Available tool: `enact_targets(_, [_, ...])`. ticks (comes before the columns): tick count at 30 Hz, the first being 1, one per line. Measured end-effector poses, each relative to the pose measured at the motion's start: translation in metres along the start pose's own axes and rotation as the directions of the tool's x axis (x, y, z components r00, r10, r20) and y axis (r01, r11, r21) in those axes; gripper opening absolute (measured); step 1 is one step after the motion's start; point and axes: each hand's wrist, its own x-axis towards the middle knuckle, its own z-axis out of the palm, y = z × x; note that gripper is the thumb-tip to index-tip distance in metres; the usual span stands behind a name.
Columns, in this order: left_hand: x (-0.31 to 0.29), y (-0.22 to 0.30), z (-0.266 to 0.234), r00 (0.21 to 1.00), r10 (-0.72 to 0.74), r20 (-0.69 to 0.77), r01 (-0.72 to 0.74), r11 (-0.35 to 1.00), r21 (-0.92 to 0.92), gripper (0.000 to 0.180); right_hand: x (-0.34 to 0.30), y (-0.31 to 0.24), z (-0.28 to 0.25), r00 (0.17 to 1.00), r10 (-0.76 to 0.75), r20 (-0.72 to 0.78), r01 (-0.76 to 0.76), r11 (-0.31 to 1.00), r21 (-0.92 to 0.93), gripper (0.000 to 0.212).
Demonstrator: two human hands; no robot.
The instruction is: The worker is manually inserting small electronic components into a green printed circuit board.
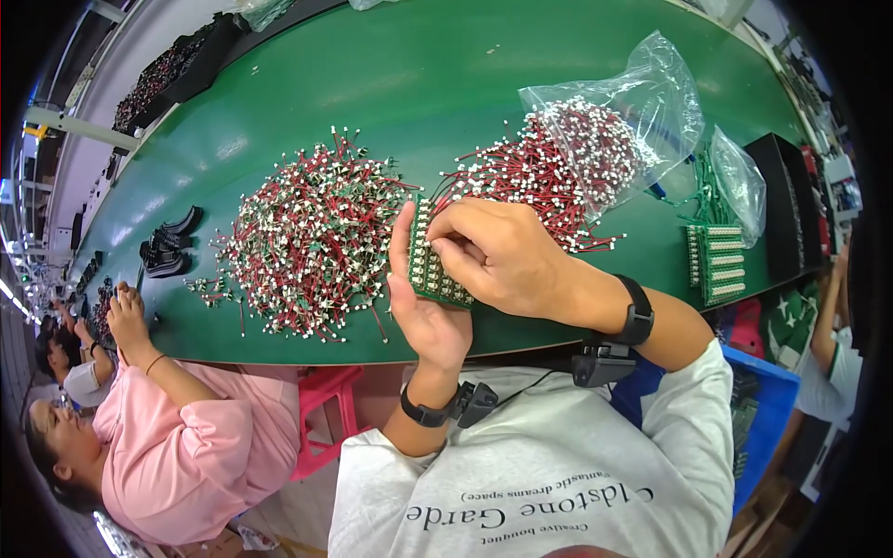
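- One green rectangular circuit-board panel, set with rows of small pale connectors [433,282], lies between the two hands, above the near side of the table.
- Its visible long edge runs mostly away from the person, the near end slanting right; the right hand covers part of it.
- The bare right hand [507,256] is over the panel's right side, its bent fingertips right at the connector rows; the panel lies left of and below them.
- The right thumb and forefinger are drawn together; I cannot tell whether a small piece is pinched between them.
- The bare left hand [428,325] holds the panel from its left and near sides, one finger stretched along the left edge, thumb apart from it; the other fingers are hidden.
- Left of the hands is a broad heap of red-and-green wires with white plugs [312,246]; beyond them, to the right, a heap of red wires with white plugs [516,172] runs into a clear plastic bag [665,98].
- Farther right, a stack of similar green panels [722,265] is near a black open box [779,200].
- All this rests on a glossy green tabletop [391,84]; a co-worker in pink [200,432] sits at left.
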Motion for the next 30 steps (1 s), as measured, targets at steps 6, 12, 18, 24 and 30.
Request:
enact_targets(6, [0.000,-0.002,0.005,1.000,0.015,-0.012,-0.014,0.996,0.089,0.069,-0.003,0.003,0.002,0.999,-0.028,-0.039,0.026,0.999,-0.042,0.010])
enact_targets(12, [-0.001,-0.006,0.004,1.000,0.030,0.007,-0.031,0.991,0.131,0.069,-0.011,0.002,-0.007,0.980,-0.196,-0.020,0.179,0.928,-0.326,0.013])
enact_targets(18, [-0.003,-0.010,0.005,0.999,0.052,-0.003,-0.050,0.984,0.170,0.069,-0.015,0.002,-0.010,0.982,-0.190,0.009,0.181,0.916,-0.359,0.013])
enact_targets(24, [-0.006,-0.011,0.007,0.997,0.072,0.002,-0.070,0.965,0.255,0.068,-0.014,0.000,-0.013,0.996,-0.078,0.040,0.085,0.973,-0.214,0.010])
enact_targets(30, [-0.008,-0.009,0.010,0.995,0.078,0.056,-0.090,0.962,0.258,0.067,-0.014,-0.002,-0.016,1.000,-0.026,0.014,0.027,0.996,-0.090,0.008])
